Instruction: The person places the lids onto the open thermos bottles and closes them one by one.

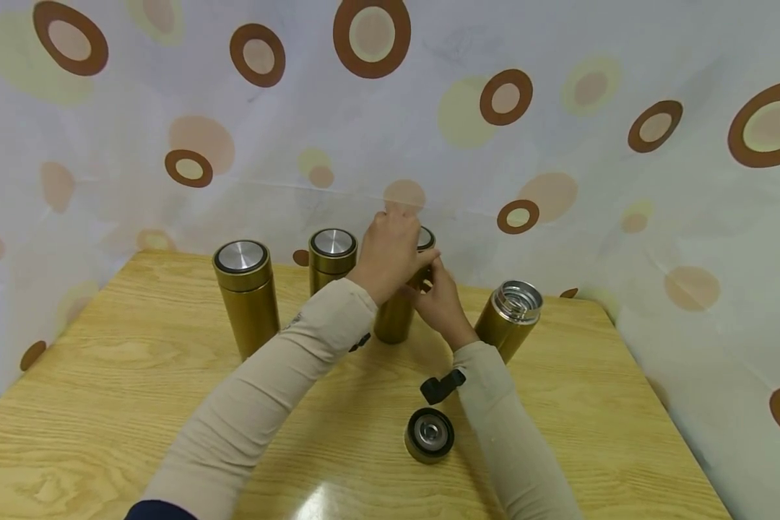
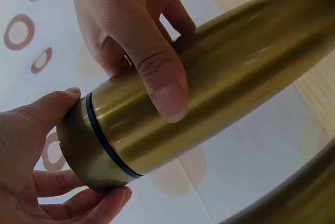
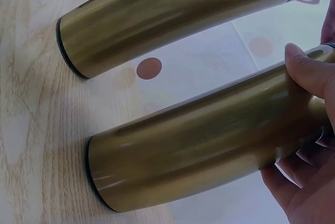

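Observation:
A gold thermos flask (image 1: pixel 395 318) stands on the table between both hands, its black base on the wood in the right wrist view. My left hand (image 1: pixel 393 249) grips its lid (image 2: pixel 78 148) at the top, thumb on one side and fingers on the other. The lid sits on the body with a dark ring at the seam. Lower down, my right hand (image 1: pixel 440 300) holds the body, thumb (image 3: pixel 309 72) on one side and fingers curled round the other. In the head view, the left hand hides part of the lid.
Two lidded gold flasks (image 1: pixel 242 289) (image 1: pixel 333 253) stand on the left. To the right is an open gold flask (image 1: pixel 510 318) with a bare steel neck. A loose lid (image 1: pixel 429 435) lies underside up near the front of the wooden table (image 1: pixel 559 419). A patterned sheet (image 1: pixel 429 144) hangs behind.

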A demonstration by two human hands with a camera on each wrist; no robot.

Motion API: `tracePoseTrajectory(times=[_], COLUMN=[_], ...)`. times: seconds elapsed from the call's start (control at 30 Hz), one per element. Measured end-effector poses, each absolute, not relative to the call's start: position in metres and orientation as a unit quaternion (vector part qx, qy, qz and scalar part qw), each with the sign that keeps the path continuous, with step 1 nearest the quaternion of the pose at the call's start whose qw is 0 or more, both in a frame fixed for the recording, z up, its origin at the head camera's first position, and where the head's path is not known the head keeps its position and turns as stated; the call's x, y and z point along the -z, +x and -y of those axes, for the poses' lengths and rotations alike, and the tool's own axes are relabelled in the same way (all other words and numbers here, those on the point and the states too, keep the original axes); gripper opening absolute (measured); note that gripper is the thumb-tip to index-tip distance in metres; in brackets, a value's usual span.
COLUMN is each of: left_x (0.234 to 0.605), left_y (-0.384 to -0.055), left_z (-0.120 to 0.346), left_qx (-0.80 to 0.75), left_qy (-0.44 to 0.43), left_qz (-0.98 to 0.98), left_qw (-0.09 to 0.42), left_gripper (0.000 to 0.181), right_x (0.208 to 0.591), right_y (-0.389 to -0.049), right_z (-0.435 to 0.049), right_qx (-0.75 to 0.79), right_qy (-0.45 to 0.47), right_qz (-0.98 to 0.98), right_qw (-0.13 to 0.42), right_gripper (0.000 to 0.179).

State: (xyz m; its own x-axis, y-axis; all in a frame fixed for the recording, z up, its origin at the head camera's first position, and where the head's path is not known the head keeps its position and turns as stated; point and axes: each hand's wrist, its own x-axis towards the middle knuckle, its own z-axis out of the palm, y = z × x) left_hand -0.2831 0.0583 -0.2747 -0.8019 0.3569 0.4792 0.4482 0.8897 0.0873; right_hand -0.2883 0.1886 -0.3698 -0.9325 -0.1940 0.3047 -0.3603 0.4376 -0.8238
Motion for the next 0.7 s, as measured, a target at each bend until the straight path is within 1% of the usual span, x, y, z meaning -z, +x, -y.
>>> tracePoseTrajectory(times=[0.2, 0.37, 0.6, 0.7], left_x=[0.274, 0.274, 0.269, 0.268], left_y=[-0.283, -0.286, -0.290, -0.292], left_z=[-0.053, -0.047, -0.040, -0.039], left_qx=[0.162, 0.196, 0.204, 0.201], left_qy=[-0.221, -0.235, -0.259, -0.262], left_qz=[0.942, 0.938, 0.937, 0.939], left_qw=[0.194, 0.166, 0.111, 0.098], left_gripper=[0.040, 0.041, 0.041, 0.040], right_x=[0.370, 0.371, 0.372, 0.373], right_y=[-0.288, -0.288, -0.289, -0.290], right_z=[-0.189, -0.190, -0.191, -0.191], right_qx=[-0.508, -0.513, -0.504, -0.504], right_qy=[0.162, 0.165, 0.165, 0.168], right_qz=[0.843, 0.839, 0.844, 0.844], right_qw=[0.075, 0.073, 0.079, 0.078], right_gripper=[0.056, 0.059, 0.061, 0.061])
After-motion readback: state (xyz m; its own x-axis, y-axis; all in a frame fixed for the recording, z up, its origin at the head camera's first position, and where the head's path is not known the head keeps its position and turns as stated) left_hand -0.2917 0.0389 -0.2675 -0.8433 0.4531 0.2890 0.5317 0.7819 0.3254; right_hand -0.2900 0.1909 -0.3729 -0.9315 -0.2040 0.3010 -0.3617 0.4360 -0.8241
